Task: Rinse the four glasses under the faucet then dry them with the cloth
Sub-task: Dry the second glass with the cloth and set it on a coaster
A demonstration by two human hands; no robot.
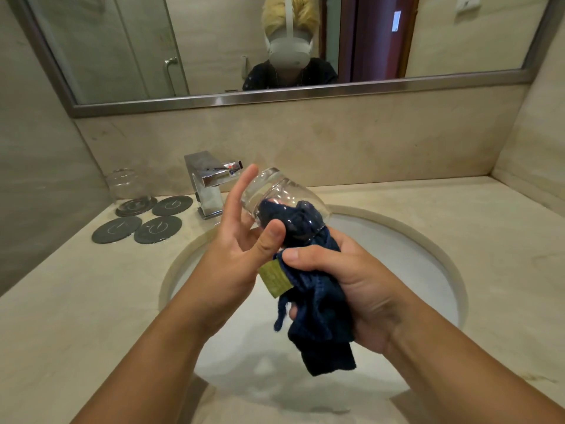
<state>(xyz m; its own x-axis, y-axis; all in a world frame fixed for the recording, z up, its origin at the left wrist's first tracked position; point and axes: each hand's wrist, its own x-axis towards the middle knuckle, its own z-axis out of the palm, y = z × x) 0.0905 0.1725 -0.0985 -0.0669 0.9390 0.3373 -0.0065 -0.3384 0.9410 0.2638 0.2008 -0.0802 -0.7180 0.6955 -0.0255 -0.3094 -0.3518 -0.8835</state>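
Holding the clear round drinking glass (281, 191) tilted over the white oval sink (412, 249), likely to catch drips, left grip (238, 240) pinching it between thumb and near-straight fingers, right grip (351, 280) clenched round the dark blue cloth (318, 304) stuffed inside.

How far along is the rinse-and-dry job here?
Done, apparently: one upturned glass stands on a back coaster. In hand: the left hand holds a second glass over the sink while the right hand pushes the dark blue cloth inside it. Left: three coasters are bare; the other two glasses are out of view.
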